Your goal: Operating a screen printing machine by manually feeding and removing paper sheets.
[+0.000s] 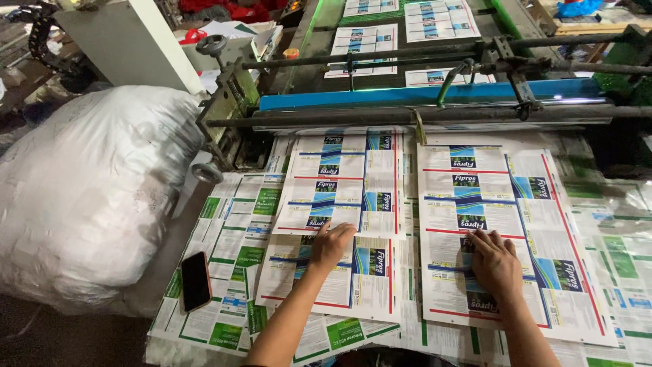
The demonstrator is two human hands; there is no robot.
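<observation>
Evidently both hands were flattening the output of the machine. The left hand (331, 243) lay palm down with fingers spread loosely on the left printed sheet (339, 197), near its lower edge where it overlapped another sheet beneath; it pinched nothing. The right hand (496, 261) rested flat, fingers together and extended, on the lower middle of the right printed sheet (489, 204), which lay slightly askew. Both sheets sat side by side on the counter (224, 272), just below the blue bar (421, 95) of the press, probably because they slid out there. A dark phone (195, 280) lay well left of the hands, beside a large white sack (88, 190).
</observation>
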